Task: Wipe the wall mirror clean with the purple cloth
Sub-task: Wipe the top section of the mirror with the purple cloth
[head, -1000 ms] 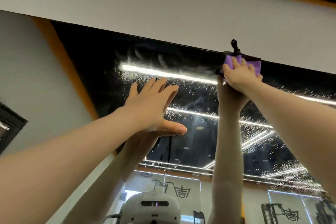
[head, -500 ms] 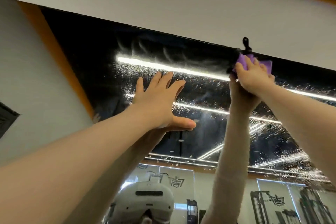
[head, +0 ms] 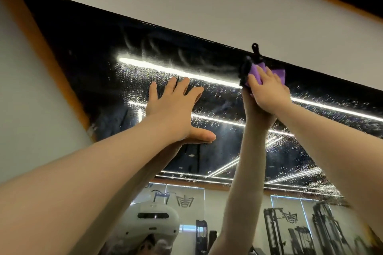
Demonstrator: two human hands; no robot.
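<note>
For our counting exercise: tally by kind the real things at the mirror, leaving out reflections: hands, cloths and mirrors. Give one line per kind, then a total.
Hands: 2, the left hand flat on the glass, the right hand gripping the cloth
Cloths: 1, the purple cloth
Mirrors: 1, the wall mirror
Total: 4

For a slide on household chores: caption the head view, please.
Right hand presses a purple cloth at the wet wall mirror's top edge; left hand braces flat.
</note>
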